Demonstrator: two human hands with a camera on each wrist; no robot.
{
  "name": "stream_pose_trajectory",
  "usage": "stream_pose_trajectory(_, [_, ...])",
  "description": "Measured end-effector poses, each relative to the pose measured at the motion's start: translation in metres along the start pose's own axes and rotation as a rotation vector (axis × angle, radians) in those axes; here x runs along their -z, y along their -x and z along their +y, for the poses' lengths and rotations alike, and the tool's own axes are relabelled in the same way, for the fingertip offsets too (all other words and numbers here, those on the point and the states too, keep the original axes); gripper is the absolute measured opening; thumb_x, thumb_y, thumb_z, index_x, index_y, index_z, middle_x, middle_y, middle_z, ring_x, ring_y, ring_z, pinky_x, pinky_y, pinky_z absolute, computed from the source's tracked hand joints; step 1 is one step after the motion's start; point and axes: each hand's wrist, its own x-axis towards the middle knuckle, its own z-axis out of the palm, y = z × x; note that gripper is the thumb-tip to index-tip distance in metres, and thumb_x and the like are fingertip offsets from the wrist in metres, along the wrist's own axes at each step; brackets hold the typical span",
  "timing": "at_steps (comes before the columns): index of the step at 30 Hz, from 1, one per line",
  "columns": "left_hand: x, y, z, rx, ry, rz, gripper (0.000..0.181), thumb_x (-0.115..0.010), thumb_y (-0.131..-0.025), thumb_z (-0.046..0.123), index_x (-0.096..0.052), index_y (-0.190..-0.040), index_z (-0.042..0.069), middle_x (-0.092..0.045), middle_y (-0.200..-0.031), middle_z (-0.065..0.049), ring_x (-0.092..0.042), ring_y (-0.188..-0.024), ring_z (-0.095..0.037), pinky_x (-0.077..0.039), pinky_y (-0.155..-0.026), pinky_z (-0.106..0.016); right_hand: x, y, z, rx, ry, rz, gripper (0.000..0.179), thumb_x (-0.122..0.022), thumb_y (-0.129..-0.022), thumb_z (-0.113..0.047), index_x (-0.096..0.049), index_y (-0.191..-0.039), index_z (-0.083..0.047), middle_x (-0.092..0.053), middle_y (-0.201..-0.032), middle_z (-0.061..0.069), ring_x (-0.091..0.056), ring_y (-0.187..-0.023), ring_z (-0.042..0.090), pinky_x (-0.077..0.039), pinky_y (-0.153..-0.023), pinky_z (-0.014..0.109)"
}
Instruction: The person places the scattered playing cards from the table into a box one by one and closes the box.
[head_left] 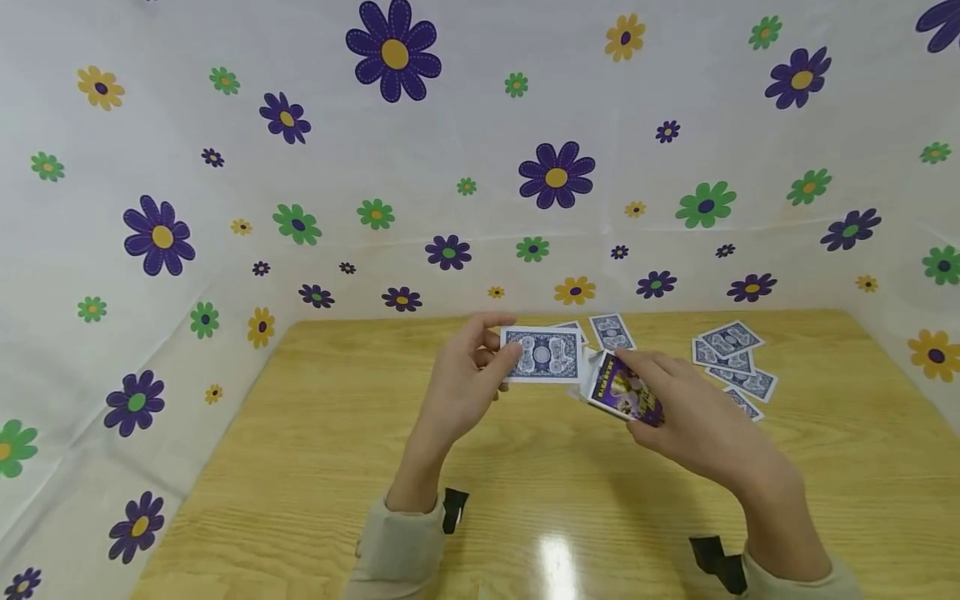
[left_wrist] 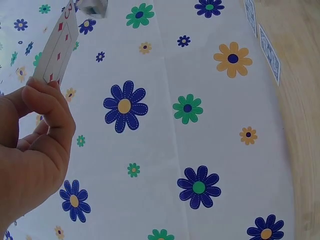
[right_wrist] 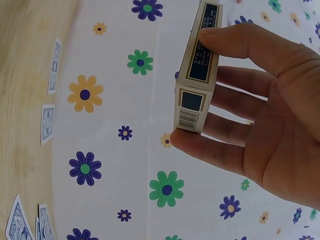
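Observation:
Between thumb and fingers my left hand point(head_left: 467, 383) pinches a playing card point(head_left: 555, 355), its blue patterned back upward in the head view. Red diamonds show on the card's face point(left_wrist: 57, 50) in the left wrist view. My right hand point(head_left: 708, 421) grips a purple card box point(head_left: 628, 390) by its sides, tilted, with the end that has a pale flap pointing toward the card. In the right wrist view, the thumb lies along the dark printed side of the box point(right_wrist: 196, 67), above a barcode. Both hands are raised over the table.
Behind the hands, a loose card point(head_left: 613, 332) lies face down on the wooden table point(head_left: 300, 467), another partly hidden beside it. Several overlapping cards point(head_left: 733, 339) lie at the right. A white flower-printed cloth point(head_left: 480, 125) hangs round the back and sides.

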Motion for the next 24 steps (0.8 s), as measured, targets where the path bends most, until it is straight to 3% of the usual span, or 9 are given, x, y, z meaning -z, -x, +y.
stream_pose_trajectory(7, [0.0000, 0.0047, 0.0049, -0.069, -0.031, -0.009, 0.031, -0.063, -0.096, 0.004, -0.060, -0.127, 0.007, -0.059, -0.086, -0.009, -0.055, -0.059, -0.020, -0.046, -0.049, -0.020, -0.0002, 0.0002, -0.0049, 0.007, 0.006, -0.001, 0.076, -0.077, -0.083, -0.014, -0.042, -0.149, -0.005, -0.050, -0.144, 0.020, -0.051, -0.124, 0.040, -0.048, -0.096, 0.054])
stream_pose_trajectory(24, [-0.0002, 0.0048, 0.0037, -0.148, -0.119, -0.056, 0.031, -0.064, -0.095, 0.004, -0.063, -0.126, 0.005, -0.065, -0.081, -0.006, -0.052, -0.057, -0.014, -0.041, -0.048, -0.020, -0.0036, -0.0005, -0.0102, 0.032, 0.015, 0.006, 0.076, -0.077, -0.083, -0.014, -0.042, -0.150, -0.006, -0.049, -0.144, 0.019, -0.051, -0.125, 0.038, -0.048, -0.098, 0.053])
